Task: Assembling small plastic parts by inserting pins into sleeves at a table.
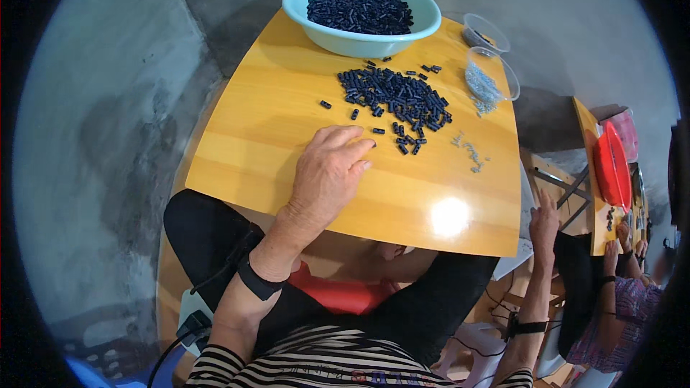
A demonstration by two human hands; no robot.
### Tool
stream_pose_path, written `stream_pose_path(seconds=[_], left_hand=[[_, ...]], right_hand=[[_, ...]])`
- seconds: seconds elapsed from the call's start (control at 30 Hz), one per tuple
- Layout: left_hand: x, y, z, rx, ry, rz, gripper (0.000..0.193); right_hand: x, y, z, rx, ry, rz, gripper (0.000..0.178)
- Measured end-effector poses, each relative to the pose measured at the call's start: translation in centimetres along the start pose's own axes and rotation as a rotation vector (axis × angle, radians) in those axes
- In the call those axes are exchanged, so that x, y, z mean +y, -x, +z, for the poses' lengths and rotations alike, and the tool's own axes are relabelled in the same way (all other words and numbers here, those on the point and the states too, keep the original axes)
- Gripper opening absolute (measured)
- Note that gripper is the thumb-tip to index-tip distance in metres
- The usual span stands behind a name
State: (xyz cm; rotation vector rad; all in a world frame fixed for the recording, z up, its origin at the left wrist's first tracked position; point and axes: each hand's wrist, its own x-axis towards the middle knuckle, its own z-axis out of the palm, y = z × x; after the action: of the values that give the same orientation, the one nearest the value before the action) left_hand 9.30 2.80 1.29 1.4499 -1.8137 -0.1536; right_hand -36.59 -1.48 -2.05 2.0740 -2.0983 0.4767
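My left hand [329, 176] rests over the table with its fingers partly spread. Its thumb and index finger are apart, and a small dark bit shows at the index fingertip, too small to make out. Just beyond the fingers lies a loose pile of short black cylindrical parts [395, 95], with several strays around it. My right hand [544, 228] is off the table's right edge, fingers pointing up, with nothing visible in them. Small silvery pieces [471, 152], possibly screws, lie scattered right of the pile.
A light-blue basin [363, 44] full of similar black parts stands at the yellow wooden table's [266, 136] far edge. A clear tub [512, 86] of small silvery pieces is tipped at the right, by another clear tub [486, 32]. Further right, another person [622, 302] works near a red basin [612, 165].
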Motion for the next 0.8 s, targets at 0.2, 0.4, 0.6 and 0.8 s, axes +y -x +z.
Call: stream_pose_path(seconds=[0.2,0.4,0.6,0.8], left_hand=[[-0.6,0.5,1.6,-0.094,-0.184,0.05,0.031],[-0.9,0.1,2.1,-0.104,-0.153,0.057,0.033],[-0.9,0.1,1.7,-0.091,-0.113,0.026,0.033],[-0.9,0.2,1.6,-0.1,-0.095,0.013,0.033]], right_hand=[[-15.5,-2.8,-4.5,-0.037,-0.514,-0.326,0.041],[-24.3,-5.9,-0.6,-0.145,-0.399,-0.64,0.042],[-26.4,-5.6,1.8,-0.06,-0.2,-0.767,0.046],[-26.8,-4.3,1.5,-0.061,-0.265,-0.763,0.045]])
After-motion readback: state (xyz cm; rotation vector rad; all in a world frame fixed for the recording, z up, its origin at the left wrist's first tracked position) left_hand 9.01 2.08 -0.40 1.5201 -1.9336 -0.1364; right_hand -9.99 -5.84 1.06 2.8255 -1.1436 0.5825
